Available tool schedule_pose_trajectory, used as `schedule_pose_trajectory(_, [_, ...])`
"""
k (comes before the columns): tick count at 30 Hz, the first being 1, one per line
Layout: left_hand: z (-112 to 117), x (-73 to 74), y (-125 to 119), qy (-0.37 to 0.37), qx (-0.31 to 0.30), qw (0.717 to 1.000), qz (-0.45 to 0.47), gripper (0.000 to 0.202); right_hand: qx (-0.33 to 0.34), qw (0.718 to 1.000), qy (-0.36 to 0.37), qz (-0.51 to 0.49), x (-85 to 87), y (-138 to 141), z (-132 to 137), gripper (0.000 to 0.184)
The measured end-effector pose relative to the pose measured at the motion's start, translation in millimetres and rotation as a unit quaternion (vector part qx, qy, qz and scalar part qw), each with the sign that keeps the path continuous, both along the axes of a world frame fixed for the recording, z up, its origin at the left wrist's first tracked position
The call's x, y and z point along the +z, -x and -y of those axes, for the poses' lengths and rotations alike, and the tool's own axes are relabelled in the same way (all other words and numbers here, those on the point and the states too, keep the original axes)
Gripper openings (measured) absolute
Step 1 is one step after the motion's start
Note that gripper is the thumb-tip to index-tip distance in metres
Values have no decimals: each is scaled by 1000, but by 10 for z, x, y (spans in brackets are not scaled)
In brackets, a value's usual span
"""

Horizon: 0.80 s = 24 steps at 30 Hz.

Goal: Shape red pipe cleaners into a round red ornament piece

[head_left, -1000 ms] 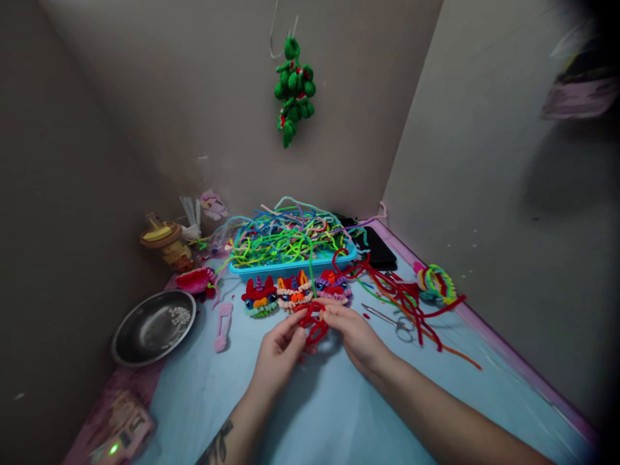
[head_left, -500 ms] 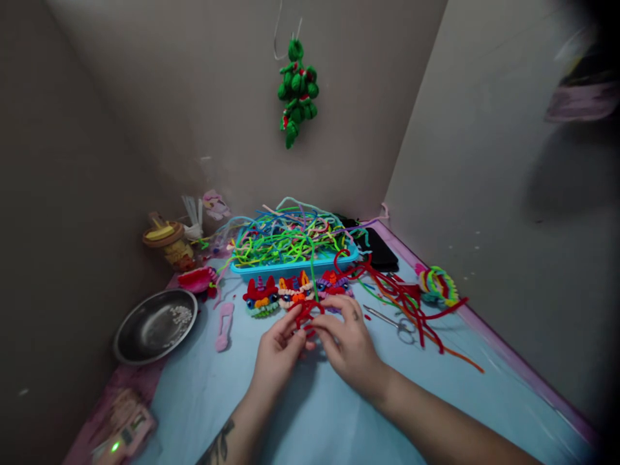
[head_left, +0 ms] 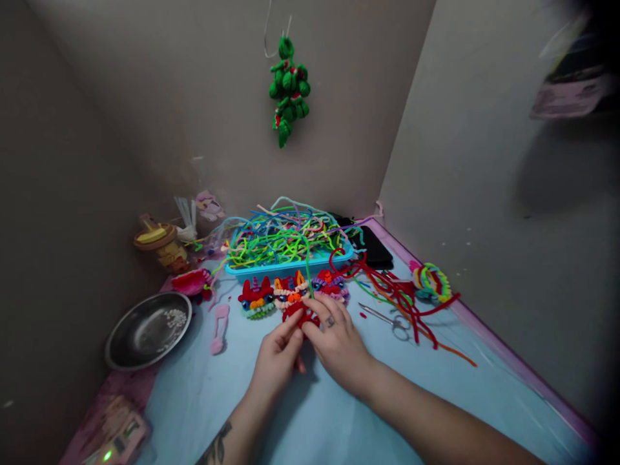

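Observation:
My left hand (head_left: 277, 359) and my right hand (head_left: 336, 342) meet over the blue table (head_left: 339, 413), both pinching a twisted red pipe cleaner piece (head_left: 298, 314). The piece is mostly hidden between the fingertips. Just beyond it stand three small pipe cleaner figures in a row (head_left: 290, 294). Behind those sits a blue tray (head_left: 285, 266) heaped with coloured pipe cleaners. A ring shows on a finger of my right hand.
Small scissors (head_left: 387, 318) and loose red and orange pipe cleaners (head_left: 407, 298) lie to the right. A metal bowl (head_left: 148, 329) sits at left, a pink clip (head_left: 217, 326) beside it. A green ornament (head_left: 287, 87) hangs on the wall. A coiled multicoloured bundle (head_left: 431, 282) lies far right.
Both hands have moved closer together and slightly away from me. The red piece, spread out a second ago, is now bunched small between the fingertips.

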<state>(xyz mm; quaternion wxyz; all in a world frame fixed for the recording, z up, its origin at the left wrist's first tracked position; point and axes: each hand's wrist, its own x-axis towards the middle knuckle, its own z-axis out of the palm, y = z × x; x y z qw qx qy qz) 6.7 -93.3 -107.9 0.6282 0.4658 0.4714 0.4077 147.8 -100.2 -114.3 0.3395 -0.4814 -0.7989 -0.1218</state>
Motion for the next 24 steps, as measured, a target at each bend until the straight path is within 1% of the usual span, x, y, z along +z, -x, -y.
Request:
schedule_pose_trajectory(4, [-10, 23, 24, -5, 12, 1000, 1, 64, 21, 999, -12, -28, 25, -32, 15, 21])
schedule_pose_trajectory(8, [-25, -5, 50, -15, 24, 999, 17, 58, 95, 994, -13, -44, 68, -70, 47, 19])
schedule_pose_trajectory(10, [-24, -9, 47, -21, 25, 999, 31, 54, 116, 992, -21, -47, 91, -68, 61, 20])
schedule_pose_trajectory(12, [-18, 6, 32, -23, 29, 998, 55, 50, 115, 992, -35, -45, 110, -52, 72, 22])
schedule_pose_trajectory(14, [-9, 33, 8, -24, 35, 996, 83, 47, 99, 993, -50, -50, 118, -29, 81, 22])
schedule_pose_trajectory(16, [-1, 56, -16, -29, 48, 994, 95, 47, 93, 992, -63, -61, 109, -11, 86, 22])
schedule_pose_trajectory(19, [11, 58, -39, -36, 80, 994, 64, 47, 118, 988, -67, -75, 67, -5, 89, 25])
schedule_pose_trajectory(21, [22, 39, -44, -54, 99, 993, 42, 47, 138, 985, -64, -77, 38, -11, 93, 28])
schedule_pose_trajectory(24, [46, 1, -42, -85, 121, 988, 35, 45, 156, 984, -53, -65, 31, -18, 111, 28])
